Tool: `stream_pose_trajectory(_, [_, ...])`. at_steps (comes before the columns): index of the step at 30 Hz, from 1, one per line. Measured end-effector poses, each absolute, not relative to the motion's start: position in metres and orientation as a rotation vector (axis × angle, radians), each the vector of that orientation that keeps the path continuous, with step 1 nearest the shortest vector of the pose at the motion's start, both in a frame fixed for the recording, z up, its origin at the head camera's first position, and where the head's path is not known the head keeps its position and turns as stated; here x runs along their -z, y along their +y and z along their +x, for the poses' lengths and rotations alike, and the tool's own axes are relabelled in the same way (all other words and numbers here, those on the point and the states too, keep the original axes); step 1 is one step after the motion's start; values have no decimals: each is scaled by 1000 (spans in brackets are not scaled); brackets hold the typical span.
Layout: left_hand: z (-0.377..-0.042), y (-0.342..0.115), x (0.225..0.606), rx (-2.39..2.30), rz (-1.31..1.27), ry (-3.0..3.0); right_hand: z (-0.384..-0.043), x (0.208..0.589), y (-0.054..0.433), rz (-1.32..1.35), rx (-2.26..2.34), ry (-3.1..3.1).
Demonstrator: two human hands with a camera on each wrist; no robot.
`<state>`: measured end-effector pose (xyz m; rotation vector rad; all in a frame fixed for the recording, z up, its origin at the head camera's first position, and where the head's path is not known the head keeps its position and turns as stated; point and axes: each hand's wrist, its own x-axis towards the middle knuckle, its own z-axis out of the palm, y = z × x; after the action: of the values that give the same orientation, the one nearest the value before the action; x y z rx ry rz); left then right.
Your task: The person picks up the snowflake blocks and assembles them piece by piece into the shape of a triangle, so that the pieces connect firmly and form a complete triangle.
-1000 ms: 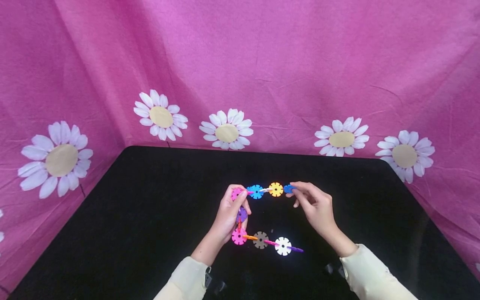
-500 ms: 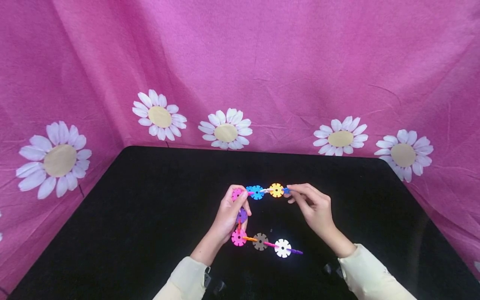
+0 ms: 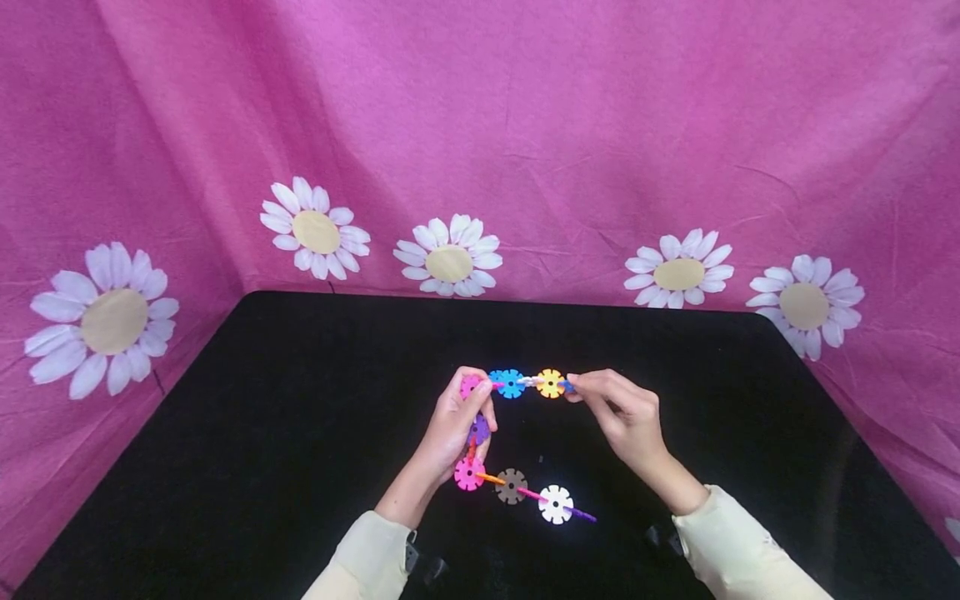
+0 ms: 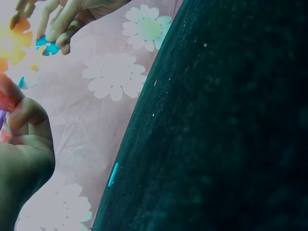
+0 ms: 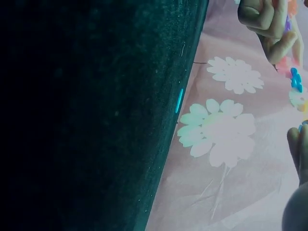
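A chain of notched plastic discs, seen whole in the head view, hangs from my left hand (image 3: 453,425). Its thumb and fingers pinch a pink disc (image 3: 470,387). To the right run a blue disc (image 3: 511,383), a pale disc seen edge-on and a yellow disc (image 3: 551,383). Below the pinch come a purple disc (image 3: 478,430), another pink disc (image 3: 469,474), a grey-brown disc (image 3: 512,487) and a white disc (image 3: 556,505). My right hand (image 3: 626,412) pinches a small blue disc (image 4: 48,45) at the yellow disc's right edge; whether they interlock I cannot tell.
A black-topped table (image 3: 300,433) lies under both hands. Pink cloth (image 3: 555,125) printed with large white daisies stands around its back and sides. Small dark objects show near both cuffs in the head view.
My right hand has moved slightly left, bringing its blue disc from beside the yellow disc up against its edge. The chain's lower branch has dipped at its right end. The left hand keeps its pinch.
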<state>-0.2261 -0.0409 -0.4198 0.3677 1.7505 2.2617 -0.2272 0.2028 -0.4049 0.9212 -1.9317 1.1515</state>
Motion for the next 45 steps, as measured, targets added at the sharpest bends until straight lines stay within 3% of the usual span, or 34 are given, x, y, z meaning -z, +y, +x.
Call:
stream_pose_trajectory(10, [-226, -41, 418, -2352, 345, 1641, -230, 402, 197, 906, -1147, -1928])
stream_pose_trajectory(19, [-231, -51, 416, -2474, 466, 1536, -239, 406, 195, 710, -1343, -2005])
stream_pose_trajectory(31, [-232, -53, 415, -2484, 486, 1514, -276, 423, 164, 367, -1117, -2783])
stream_pose_trajectory(45, [-231, -52, 414, -2467, 427, 1556, -299, 435, 137, 870, -489, -2741])
